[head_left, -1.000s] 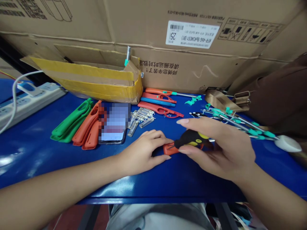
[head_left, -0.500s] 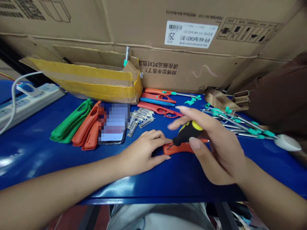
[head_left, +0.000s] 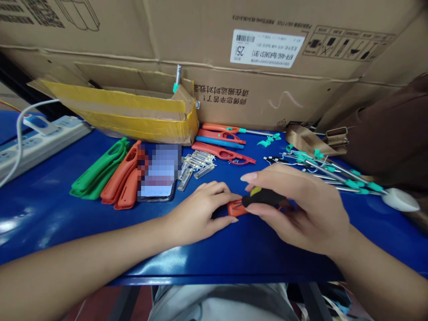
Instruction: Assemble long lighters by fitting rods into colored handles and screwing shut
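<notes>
An orange plastic handle piece (head_left: 234, 208) lies on the blue table (head_left: 214, 254) in front of me. My left hand (head_left: 198, 215) rests on the table with its fingertips pressed against the piece's left end. My right hand (head_left: 301, 209) is closed round a small black and yellow screwdriver (head_left: 264, 196), whose tip points into the orange piece. Most of the piece is hidden under my right hand.
Green shells (head_left: 98, 169) and orange shells (head_left: 123, 178) lie left of a phone (head_left: 160, 171). Clear small parts (head_left: 195, 162), red and blue lighters (head_left: 222, 142), metal rods with teal tips (head_left: 334, 174), a taped carton (head_left: 133, 111), a power strip (head_left: 36, 138) and large cardboard boxes (head_left: 267, 67) surround the work spot.
My right hand tilted the screwdriver up, then lowered it flat again with the fingers folded over it. My left hand has stayed in place on the orange piece.
</notes>
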Available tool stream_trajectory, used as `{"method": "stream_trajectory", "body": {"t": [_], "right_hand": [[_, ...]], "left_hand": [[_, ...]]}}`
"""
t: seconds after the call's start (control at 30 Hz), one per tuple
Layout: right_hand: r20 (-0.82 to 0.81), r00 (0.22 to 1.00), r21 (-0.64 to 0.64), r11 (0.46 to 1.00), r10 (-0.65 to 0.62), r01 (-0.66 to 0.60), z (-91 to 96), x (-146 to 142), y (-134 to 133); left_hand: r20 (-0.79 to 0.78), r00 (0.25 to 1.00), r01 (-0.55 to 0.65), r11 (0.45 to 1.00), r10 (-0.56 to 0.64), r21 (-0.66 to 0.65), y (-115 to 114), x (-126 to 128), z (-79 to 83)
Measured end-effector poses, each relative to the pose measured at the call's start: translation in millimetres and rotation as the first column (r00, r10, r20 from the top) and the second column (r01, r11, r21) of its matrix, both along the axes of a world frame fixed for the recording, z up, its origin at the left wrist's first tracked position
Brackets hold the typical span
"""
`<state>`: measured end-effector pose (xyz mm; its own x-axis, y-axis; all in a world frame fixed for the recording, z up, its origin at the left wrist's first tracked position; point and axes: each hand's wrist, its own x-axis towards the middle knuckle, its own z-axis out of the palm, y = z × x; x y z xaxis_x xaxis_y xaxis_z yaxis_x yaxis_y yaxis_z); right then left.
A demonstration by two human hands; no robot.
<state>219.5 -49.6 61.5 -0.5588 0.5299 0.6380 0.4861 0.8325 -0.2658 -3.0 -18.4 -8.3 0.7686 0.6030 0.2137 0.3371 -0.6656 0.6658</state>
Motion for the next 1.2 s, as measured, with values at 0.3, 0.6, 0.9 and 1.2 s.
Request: {"method": "stream_trajectory", "body": {"t": [0.3,0.6,0.9,1.2], "right_hand": [[-0.106,0.994,-0.171,0.985,0.017,-0.035,-1.2,1.7,-1.9],[-0.057,0.997,-0.174,0.983,0.048,-0.057,1.0,3.2,-0.6],[-0.025,0.999,-0.005,0.999,-0.045,0.045,2.5,-3.7,-5.8],[-0.034,0.993,0.072,0.990,-0.116,0.118,3.6,-2.5,-3.1]], "left_hand": [[0.006,1.000,-0.006,1.000,0.006,0.004,0.1,0.3,-0.2],[-0.006,1.000,-0.003,1.000,0.003,0.009,0.6,0.1,0.4],[-0.009,1.000,-0.002,1.000,0.002,0.007,0.9,1.2,-1.2],[-0.027,1.000,-0.016,1.000,0.017,0.016,0.1,1.0,0.6]]}}
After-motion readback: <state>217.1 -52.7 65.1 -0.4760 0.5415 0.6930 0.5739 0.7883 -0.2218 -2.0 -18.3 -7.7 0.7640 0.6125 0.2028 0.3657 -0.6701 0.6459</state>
